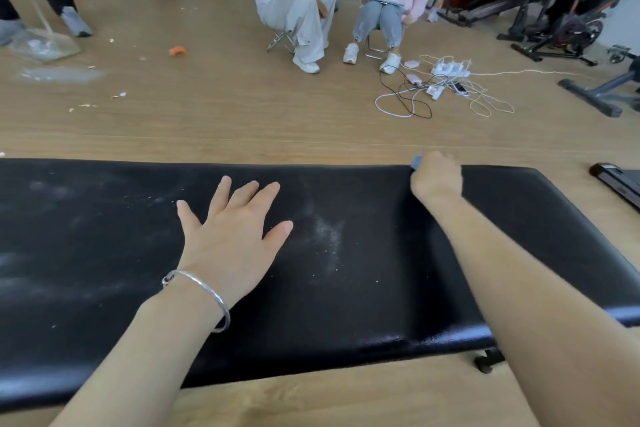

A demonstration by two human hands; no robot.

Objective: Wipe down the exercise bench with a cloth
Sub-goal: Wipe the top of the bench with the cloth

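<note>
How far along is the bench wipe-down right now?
Done, apparently: the right end of the bench looks glossy and free of dust. In hand: the right hand grips a blue cloth, mostly hidden, at the far edge, while the left hand rests flat on the pad. Left: white dust in the middle and faint smears across the left half.
</note>
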